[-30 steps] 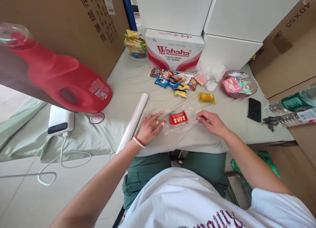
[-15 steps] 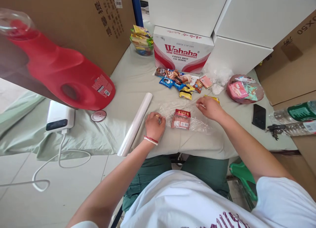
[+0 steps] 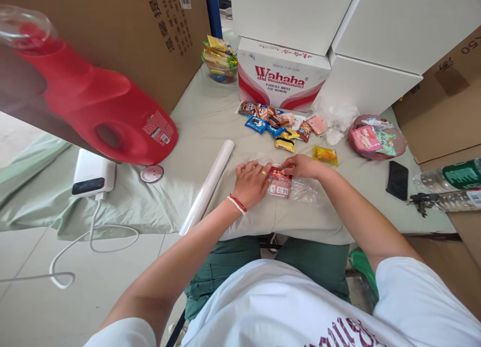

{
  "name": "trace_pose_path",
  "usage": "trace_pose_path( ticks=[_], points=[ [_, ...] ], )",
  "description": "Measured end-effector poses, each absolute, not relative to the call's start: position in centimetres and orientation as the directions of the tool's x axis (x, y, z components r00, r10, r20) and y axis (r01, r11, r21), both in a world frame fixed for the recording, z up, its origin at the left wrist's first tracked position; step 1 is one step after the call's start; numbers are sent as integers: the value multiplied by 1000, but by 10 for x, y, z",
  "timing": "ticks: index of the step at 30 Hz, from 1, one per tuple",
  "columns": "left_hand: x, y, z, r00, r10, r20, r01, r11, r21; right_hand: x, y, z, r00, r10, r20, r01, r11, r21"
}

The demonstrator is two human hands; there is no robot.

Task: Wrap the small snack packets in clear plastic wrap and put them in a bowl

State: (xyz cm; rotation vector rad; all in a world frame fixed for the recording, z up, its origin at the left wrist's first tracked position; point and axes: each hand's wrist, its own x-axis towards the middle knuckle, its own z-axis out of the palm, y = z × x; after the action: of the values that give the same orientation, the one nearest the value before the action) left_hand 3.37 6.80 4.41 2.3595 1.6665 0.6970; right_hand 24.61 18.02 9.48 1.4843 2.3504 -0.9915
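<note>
Both hands [image 3: 252,183] curl inward at the packet [image 3: 280,187].

Glossy, crinkled film [image 3: 305,190]; packet [image 3: 278,187] probably plastic.

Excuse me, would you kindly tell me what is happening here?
A seated person's left hand is at the left edge of a red packet, with the right hand at its far edge. Clear plastic film spreads to the packet's right. A white roll lies to the left, a yellow packet near the right hand.
</note>
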Motion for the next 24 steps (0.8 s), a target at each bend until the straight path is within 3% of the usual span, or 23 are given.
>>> trace_pose_path(
  ticks=[5, 12, 19, 22, 24],
  points=[
    [27, 75, 47, 303, 923, 238, 819, -380, 429, 252, 179, 80, -479, 747, -462, 760, 89, -644],
    [26, 65, 54, 331, 874, 356, 741, -475, 476, 254, 164, 84, -633, 709, -310, 619, 223, -753],
    [39, 73, 52, 300, 885, 356, 774, -444, 451, 250, 151, 82, -678, 636, -368, 566, 133, -814],
    [43, 74, 48, 256, 897, 360, 806, -404, 433, 249, 154, 76, -604, 718, -346, 588, 109, -801],
    [46, 74, 45, 226, 904, 363, 818, -378, 432, 249, 158, 75, -515, 822, -244, 652, 191, -734]
  ],
)
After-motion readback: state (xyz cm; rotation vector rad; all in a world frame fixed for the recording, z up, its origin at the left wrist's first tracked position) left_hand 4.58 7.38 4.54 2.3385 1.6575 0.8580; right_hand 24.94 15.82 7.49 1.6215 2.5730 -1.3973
